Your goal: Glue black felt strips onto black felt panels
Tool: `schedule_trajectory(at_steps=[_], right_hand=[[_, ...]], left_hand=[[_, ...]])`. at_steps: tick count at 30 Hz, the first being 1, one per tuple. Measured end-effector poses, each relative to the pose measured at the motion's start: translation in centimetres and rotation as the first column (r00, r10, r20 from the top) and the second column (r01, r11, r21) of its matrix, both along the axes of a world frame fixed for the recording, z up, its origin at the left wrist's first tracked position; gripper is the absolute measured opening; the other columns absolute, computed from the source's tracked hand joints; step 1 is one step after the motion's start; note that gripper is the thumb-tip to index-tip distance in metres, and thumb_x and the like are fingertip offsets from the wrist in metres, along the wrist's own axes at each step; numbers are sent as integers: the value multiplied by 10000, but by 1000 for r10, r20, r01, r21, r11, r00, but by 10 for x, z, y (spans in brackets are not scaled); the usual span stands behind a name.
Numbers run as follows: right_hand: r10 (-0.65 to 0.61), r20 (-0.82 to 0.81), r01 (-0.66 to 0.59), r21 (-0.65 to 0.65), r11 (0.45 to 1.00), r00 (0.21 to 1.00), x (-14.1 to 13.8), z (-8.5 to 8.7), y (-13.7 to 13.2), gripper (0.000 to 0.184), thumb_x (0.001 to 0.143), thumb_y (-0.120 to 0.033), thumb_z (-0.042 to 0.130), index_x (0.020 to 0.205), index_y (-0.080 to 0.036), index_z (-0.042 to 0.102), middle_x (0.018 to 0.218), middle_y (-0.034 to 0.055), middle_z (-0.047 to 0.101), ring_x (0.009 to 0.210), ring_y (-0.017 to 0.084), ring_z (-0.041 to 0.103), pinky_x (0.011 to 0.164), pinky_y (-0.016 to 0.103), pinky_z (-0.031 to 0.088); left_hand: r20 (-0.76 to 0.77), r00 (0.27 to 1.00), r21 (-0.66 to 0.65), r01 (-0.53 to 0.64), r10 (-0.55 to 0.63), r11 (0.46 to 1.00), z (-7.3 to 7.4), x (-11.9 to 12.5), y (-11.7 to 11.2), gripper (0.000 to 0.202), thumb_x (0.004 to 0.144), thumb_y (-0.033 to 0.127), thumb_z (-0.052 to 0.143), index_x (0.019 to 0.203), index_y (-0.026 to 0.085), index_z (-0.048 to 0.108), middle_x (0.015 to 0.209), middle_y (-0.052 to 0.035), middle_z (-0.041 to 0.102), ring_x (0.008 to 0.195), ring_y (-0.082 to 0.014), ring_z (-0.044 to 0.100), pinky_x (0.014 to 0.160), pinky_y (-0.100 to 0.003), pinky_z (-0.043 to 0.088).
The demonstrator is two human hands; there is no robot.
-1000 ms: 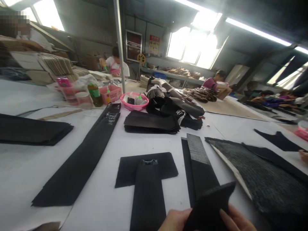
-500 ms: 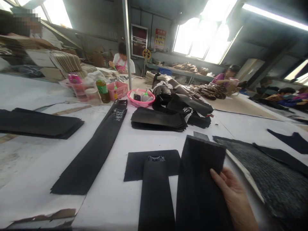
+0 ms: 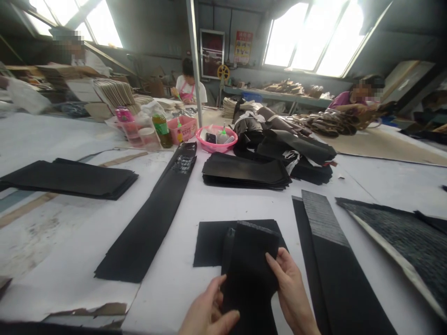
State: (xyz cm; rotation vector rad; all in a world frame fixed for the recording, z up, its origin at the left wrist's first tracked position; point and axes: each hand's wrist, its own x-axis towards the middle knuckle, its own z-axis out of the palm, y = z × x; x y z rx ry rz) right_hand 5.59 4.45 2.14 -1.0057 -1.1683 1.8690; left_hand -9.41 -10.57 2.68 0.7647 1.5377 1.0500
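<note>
A black strip (image 3: 253,260) of sheet material is held up in front of me, with a thin greyish band along its top edge. My right hand (image 3: 293,291) is closed on its right edge, thumb on the front face. At the lower left edge, my left hand (image 3: 211,307) grips the same strip, its thumb over the front. Behind it, a wider black piece (image 3: 209,244) lies crosswise on the white table. Another upright black strip (image 3: 228,242) on that piece is mostly covered by the held one.
Long black strips with a grey end (image 3: 324,218) lie at right, near a dark textured sheet (image 3: 394,232). Stacked black strips (image 3: 150,223) lie at left. Farther back are a black stack (image 3: 244,172), a pink basin (image 3: 216,139) and a bottle (image 3: 162,130). Several people work beyond.
The held strip has moved left, over the strip on the crosswise piece. My left hand has come into view and onto it. The grey-ended strips at right are now uncovered.
</note>
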Motion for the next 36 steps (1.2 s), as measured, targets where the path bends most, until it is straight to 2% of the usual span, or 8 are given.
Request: schedule_trajectory(at_steps=[3, 6, 10, 14, 19, 26, 31, 36], right_hand=[[-12, 5, 12, -22, 1000, 1000, -1, -6, 2, 240, 828, -367, 660, 960, -223, 519, 985, 18, 661, 975, 233, 624, 846, 347, 518], [39, 19, -38, -36, 999, 999, -3, -8, 5, 225, 843, -377, 642, 957, -221, 526, 966, 14, 664, 951, 223, 632, 829, 329, 519], [116, 109, -119, 23, 993, 987, -4, -10, 7, 216, 867, -396, 601, 932, -205, 524, 961, 35, 664, 915, 220, 634, 808, 314, 512], [149, 311, -211, 176, 962, 939, -1, -20, 11, 220, 858, -410, 594, 912, -202, 545, 931, 47, 661, 851, 207, 634, 780, 295, 508], [75, 546, -278, 300, 912, 835, -1, -24, 24, 274, 863, -465, 559, 1005, -230, 557, 788, 2, 630, 707, 171, 608, 645, 238, 479], [-91, 695, -291, 412, 863, 713, -12, -22, 33, 394, 924, -531, 410, 710, -215, 511, 577, -45, 418, 522, 113, 390, 500, 215, 323], [-65, 694, -302, 392, 869, 717, -12, -32, 30, 379, 918, -527, 432, 750, -213, 563, 633, -25, 523, 573, 127, 456, 539, 215, 362], [-77, 714, -272, 362, 892, 696, -11, -39, 31, 359, 901, -545, 456, 808, -229, 601, 688, -14, 623, 629, 154, 564, 592, 227, 409]], left_hand=[[-236, 966, 49, -94, 103, 994, -5, -13, 23, 571, 810, 447, 593, 1285, 165, 450, 955, -62, 623, 624, -135, 593, 600, -247, 467], [-268, 951, 117, -124, 151, 985, -4, -19, 45, 470, 843, 462, 562, 1218, 186, 501, 940, -51, 623, 726, -153, 594, 644, -239, 458], [-179, 968, 196, -138, 174, 971, -9, -22, 66, 266, 887, 431, 501, 880, 174, 566, 753, -4, 581, 680, -138, 530, 617, -217, 414], [-355, 915, 173, -139, 193, 975, -21, -25, 74, 289, 891, 358, 496, 666, 186, 440, 607, 49, 441, 581, -103, 392, 544, -205, 308], [-409, 906, 134, -64, 114, 989, -30, -30, 77, 242, 895, 321, 493, 695, 187, 468, 647, 48, 451, 608, -104, 402, 570, -213, 301], [-389, 913, 109, -90, 126, 990, -31, -33, 76, 364, 909, 433, 466, 645, 185, 430, 611, 53, 370, 587, -99, 367, 543, -204, 288], [-335, 921, 65, -190, 200, 980, -31, -33, 75, 276, 898, 441, 483, 813, 190, 560, 701, 24, 577, 640, -120, 499, 584, -191, 366], [-420, 888, 24, -198, 190, 980, -35, -35, 75, 319, 902, 456, 464, 760, 188, 563, 663, 20, 570, 593, -117, 486, 540, -193, 339]])
